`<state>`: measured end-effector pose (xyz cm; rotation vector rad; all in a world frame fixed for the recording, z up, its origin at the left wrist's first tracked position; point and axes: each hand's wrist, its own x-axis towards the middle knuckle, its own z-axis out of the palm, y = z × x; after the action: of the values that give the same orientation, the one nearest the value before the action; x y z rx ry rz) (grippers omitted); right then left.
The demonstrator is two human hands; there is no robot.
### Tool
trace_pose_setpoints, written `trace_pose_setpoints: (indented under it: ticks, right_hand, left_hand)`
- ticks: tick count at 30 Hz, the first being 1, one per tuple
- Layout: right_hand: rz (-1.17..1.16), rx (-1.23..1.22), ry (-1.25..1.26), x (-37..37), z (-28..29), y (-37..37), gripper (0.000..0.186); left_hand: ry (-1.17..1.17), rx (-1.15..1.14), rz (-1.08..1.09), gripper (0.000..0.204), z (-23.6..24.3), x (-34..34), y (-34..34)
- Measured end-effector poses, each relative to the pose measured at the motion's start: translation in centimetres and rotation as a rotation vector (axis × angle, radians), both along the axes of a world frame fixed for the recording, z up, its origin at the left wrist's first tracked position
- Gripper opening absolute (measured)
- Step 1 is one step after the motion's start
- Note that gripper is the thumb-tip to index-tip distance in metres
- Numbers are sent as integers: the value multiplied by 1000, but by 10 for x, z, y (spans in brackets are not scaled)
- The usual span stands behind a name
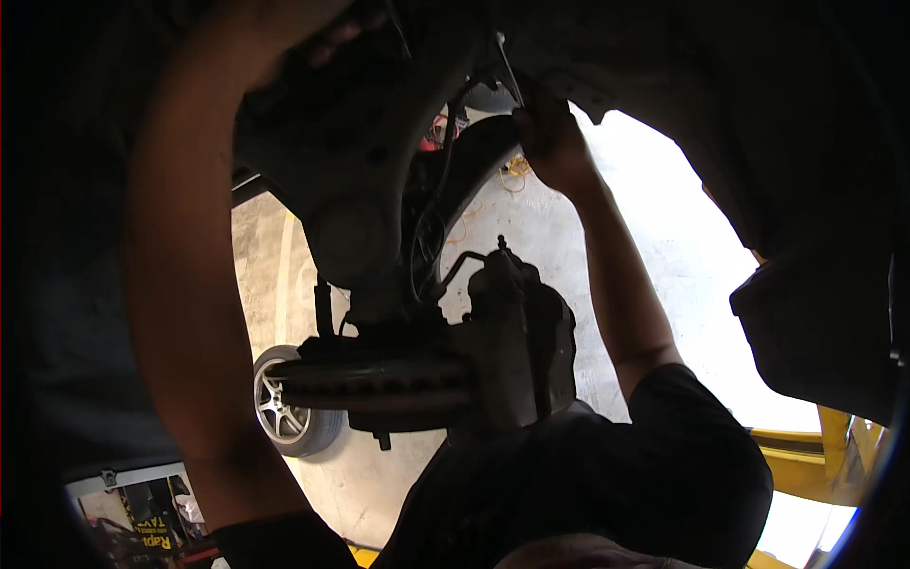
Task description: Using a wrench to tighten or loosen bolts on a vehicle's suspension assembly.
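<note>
My right hand (553, 142) is raised at the upper middle, its fingers closed around a thin silver wrench (510, 71) that points up and slightly left. It is beside a dark curved suspension arm (483, 156). My left arm reaches up along the left side. Only part of my left hand (332, 43) shows, in deep shadow behind the upper suspension parts, and its grip is hidden. Below and between my arms hang a brake disc (379, 381) and a brake caliper (521, 318), both dark against the bright floor. A steering knuckle (355, 218) rises above the disc.
A dark wheel-arch liner (787, 190) curves round the right. A wheel with silver spokes (296, 408) is on the concrete floor (370, 479). Yellow lift parts (806, 455) stand at the lower right. A thin brake hose (445, 180) runs down the middle. Yellow cord (515, 171) lies beyond.
</note>
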<state>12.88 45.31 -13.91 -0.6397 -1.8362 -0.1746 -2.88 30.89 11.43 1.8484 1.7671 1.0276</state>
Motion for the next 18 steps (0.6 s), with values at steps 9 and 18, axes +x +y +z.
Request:
trace_pose_setpoints:
  ticks: [9, 18]
  right_hand:
    - [99, -317, 369, -4, 1, -21, 40]
    - [37, -1066, 9, 27, 88, -63, 25]
  left_hand:
    - [-35, -51, 174, 24, 8, 2, -7]
    - [-17, -3, 45, 19, -4, -1, 2]
